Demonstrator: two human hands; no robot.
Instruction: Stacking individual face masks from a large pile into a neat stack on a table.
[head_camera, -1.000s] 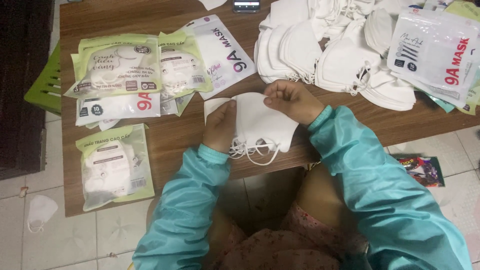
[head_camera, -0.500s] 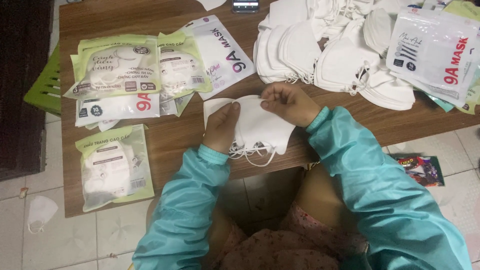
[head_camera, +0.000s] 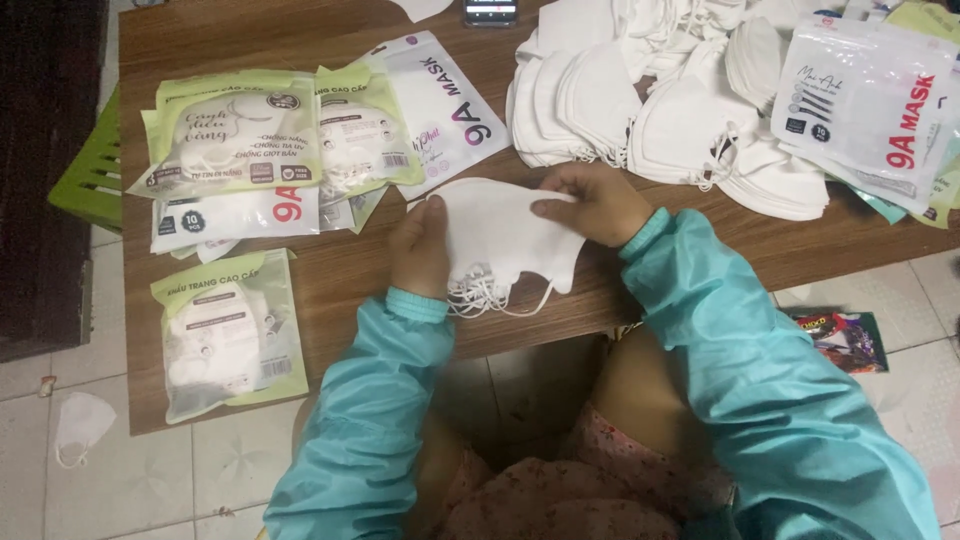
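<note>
Fingers: both hands pinch the small stack of white masks (head_camera: 505, 235) at its upper edge, thumbs on top.
Left hand (head_camera: 420, 248): grips the stack's left end, fingers curled under it.
Right hand (head_camera: 592, 205): clamps the stack's upper right, fingertips pressed together on the fabric.
Stack: lies over the near edge of the wooden table (head_camera: 330, 270), between the two hands (ear loops (head_camera: 490, 295) dangle below).
Beyond: loose mask pile (head_camera: 660, 110) just past the right hand.
Left side: sealed mask packets (head_camera: 240, 150), well apart from the stack.
</note>
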